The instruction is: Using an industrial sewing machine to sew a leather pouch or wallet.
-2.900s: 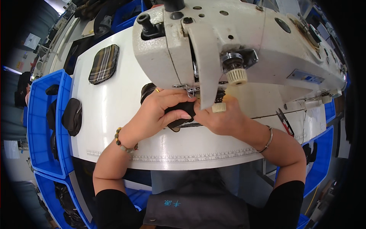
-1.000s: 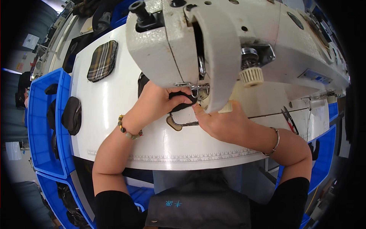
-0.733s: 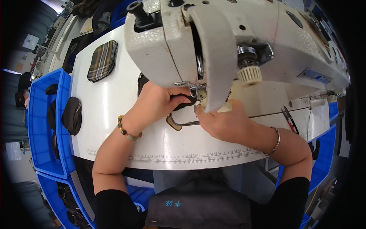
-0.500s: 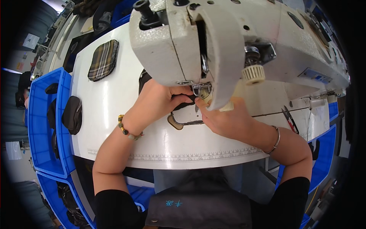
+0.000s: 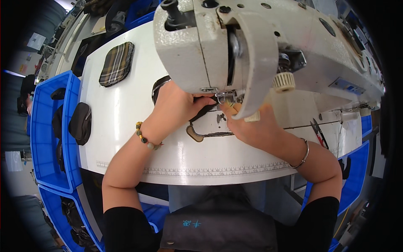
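Observation:
A white sewing machine (image 5: 184, 54) overhangs the table from the upper right. Under its presser foot (image 5: 226, 98) runs the edge of a black fabric piece (image 5: 205, 113), whose far part (image 5: 159, 86) shows behind my left wrist. Left of the foot, my left hand (image 5: 178, 103) pinches this piece between thumb and fingers. My right hand (image 5: 254, 126) is closed, its fingertips at the fabric edge just right of the foot; the machine's curved cover partly hides them. A beaded bracelet is on my left wrist, a metal bangle on my right.
On the white table (image 5: 126, 130) lie a plaid padded piece (image 5: 116, 64) and, at the left edge, a dark pouch-like piece (image 5: 79, 124). Red-and-black snips (image 5: 320, 133) lie at right. Blue bins (image 5: 40, 130) flank the table. A printed ruler (image 5: 218, 172) follows the front edge.
The view has shifted slightly, so the machine sits farther right. My left hand has moved a little with the fabric, and more of its far part shows. My right fingertips remain by the foot.

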The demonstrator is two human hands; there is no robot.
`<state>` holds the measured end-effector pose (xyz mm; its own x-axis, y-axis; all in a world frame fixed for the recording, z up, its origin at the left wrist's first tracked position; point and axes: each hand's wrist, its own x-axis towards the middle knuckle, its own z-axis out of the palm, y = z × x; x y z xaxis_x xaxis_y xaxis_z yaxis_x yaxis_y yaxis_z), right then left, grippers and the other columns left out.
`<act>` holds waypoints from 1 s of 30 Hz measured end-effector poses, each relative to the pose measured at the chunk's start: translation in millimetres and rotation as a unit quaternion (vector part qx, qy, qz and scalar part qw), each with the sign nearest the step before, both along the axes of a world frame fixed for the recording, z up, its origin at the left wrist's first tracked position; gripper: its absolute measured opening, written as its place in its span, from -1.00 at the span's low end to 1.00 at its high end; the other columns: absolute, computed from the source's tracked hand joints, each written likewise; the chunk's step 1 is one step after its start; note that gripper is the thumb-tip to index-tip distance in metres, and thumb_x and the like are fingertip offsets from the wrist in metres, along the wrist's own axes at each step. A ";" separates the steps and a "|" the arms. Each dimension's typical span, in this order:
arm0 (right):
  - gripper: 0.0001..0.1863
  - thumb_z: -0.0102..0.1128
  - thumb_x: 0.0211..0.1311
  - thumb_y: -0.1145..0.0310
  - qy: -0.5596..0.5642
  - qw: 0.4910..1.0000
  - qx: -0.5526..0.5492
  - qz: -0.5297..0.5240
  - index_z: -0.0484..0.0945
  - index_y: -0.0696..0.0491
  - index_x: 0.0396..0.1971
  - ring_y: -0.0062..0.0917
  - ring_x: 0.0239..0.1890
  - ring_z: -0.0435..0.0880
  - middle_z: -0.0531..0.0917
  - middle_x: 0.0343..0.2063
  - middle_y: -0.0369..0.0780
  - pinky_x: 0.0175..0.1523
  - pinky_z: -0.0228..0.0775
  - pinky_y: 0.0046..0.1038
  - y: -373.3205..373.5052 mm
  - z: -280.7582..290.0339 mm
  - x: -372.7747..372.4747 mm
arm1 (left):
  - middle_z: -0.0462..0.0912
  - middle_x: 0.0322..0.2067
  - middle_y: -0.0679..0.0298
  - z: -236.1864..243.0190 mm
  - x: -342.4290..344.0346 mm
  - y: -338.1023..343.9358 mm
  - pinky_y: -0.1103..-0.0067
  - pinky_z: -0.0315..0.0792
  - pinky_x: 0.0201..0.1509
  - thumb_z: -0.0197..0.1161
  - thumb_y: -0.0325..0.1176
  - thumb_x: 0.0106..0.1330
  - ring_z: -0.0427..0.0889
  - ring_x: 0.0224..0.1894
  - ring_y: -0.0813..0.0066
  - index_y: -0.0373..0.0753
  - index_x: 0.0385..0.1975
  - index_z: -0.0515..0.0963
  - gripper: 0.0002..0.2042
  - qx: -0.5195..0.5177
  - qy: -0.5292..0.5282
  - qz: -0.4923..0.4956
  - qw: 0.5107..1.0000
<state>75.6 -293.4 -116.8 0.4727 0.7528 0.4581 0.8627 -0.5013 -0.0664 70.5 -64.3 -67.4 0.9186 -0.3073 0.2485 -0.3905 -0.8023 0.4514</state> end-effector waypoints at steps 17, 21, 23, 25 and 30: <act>-0.64 0.36 -0.05 0.45 0.033 0.999 -0.001 -0.002 0.68 0.05 -0.15 -0.49 -0.48 0.64 0.60 -0.51 -0.36 -0.43 0.45 -0.46 -0.7 3.0 1.5 | 0.71 -0.41 0.26 -1.2 3.2 -1.7 0.39 0.52 -0.25 0.52 -0.29 -0.01 0.65 -0.31 0.17 -0.10 -0.37 0.74 -0.81 0.006 -0.053 0.022 0.998; -0.64 0.36 -0.06 0.46 0.031 0.999 0.017 -0.004 0.68 0.04 -0.15 -0.49 -0.48 0.64 0.61 -0.50 -0.36 -0.42 0.46 -0.45 1.5 4.5 0.8 | 0.71 -0.41 0.25 0.2 3.0 0.0 0.38 0.51 -0.23 0.51 -0.31 0.01 0.64 -0.29 0.15 -0.12 -0.37 0.74 -0.82 0.028 -0.116 -0.017 0.993; -0.63 0.36 -0.05 0.43 0.013 1.000 0.012 -0.004 0.69 0.03 -0.13 -0.54 -0.50 0.62 0.61 -0.50 -0.36 -0.46 0.39 -0.49 1.5 2.8 1.0 | 0.71 -0.43 0.26 2.5 -0.7 -1.8 0.38 0.51 -0.26 0.49 -0.30 0.03 0.64 -0.31 0.14 -0.12 -0.35 0.74 -0.82 0.045 -0.087 -0.001 0.995; -0.65 0.31 -0.04 0.43 -0.023 0.999 -0.007 0.021 0.69 0.05 -0.15 -0.49 -0.59 0.59 0.56 -0.60 -0.32 -0.55 0.35 -0.44 -1.9 2.8 1.5 | 0.71 -0.46 0.25 1.7 -4.3 -5.0 0.38 0.51 -0.28 0.48 -0.28 0.05 0.65 -0.34 0.14 -0.13 -0.34 0.74 -0.81 0.050 -0.061 0.016 0.997; -0.67 0.28 0.00 0.41 -0.018 0.999 -0.013 0.033 0.70 0.01 -0.15 -0.44 -0.71 0.54 0.47 -0.75 -0.30 -0.64 0.29 -0.39 0.5 13.4 -8.6 | 0.69 -0.56 0.20 6.9 -3.9 -7.1 0.36 0.50 -0.36 0.44 -0.22 0.12 0.67 -0.45 0.12 -0.16 -0.32 0.72 -0.79 0.041 0.035 0.069 0.996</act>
